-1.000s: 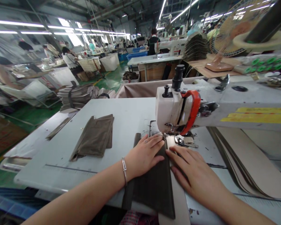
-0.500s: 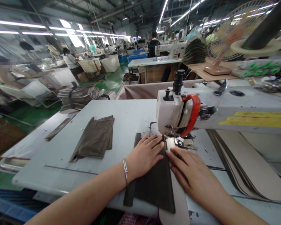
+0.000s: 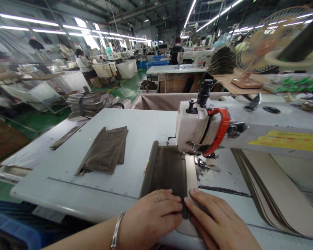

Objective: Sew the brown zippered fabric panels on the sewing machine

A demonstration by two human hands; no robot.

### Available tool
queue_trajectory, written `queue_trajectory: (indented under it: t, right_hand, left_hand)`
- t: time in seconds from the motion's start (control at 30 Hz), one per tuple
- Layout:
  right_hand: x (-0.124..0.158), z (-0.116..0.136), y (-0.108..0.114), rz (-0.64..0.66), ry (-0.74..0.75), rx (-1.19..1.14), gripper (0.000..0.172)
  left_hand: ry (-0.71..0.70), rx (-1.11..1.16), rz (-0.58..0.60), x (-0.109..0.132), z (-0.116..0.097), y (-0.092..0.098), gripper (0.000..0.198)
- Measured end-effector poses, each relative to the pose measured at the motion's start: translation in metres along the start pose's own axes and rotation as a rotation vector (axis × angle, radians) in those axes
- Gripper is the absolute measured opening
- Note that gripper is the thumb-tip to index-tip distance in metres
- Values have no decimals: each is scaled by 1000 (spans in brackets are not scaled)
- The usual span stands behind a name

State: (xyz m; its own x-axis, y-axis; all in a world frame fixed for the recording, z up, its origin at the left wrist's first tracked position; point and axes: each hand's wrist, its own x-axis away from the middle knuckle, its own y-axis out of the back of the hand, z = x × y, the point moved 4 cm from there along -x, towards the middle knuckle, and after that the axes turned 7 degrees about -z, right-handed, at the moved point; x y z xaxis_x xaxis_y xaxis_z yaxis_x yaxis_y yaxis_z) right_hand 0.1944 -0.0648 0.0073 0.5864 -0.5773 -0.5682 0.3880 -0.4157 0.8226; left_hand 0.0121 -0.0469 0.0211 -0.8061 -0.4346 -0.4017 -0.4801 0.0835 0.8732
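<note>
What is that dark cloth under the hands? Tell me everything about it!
The dark brown rectangular fabric panel looks like thick woven cloth. It lies flat on the pale grey sewing table, its far end reaching the cream sewing machine head. A raised fold runs along its left side; a pale beige strip lies along its right. The left hand presses flat on its near end, the right hand at its right edge.

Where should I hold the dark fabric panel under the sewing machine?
Its near end, from the front edge of the table. The dark fabric panel lies flat, far end under the sewing machine head, so press palms where the left hand and right hand rest.
</note>
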Motion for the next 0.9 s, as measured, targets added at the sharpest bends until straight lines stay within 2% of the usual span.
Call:
queue_trajectory:
  t: [0.23,0.5,0.7,0.9]
  right_hand:
    - [0,-4,0,-10,-51,-66,37]
    - [-1,-6,-4,-11,-57,-51,36]
    - [-9,-9,-4,-18,-73,-55,30]
    - [-18,-16,-7,10,-79,-46,35]
  left_hand:
    - [7,15,29,-9,18,1,22]
    - [3,-93,42,-19,33,-8,23]
    - [-36,-112,49,-31,41,1,24]
    - [-36,-171,103,-42,50,0,24]
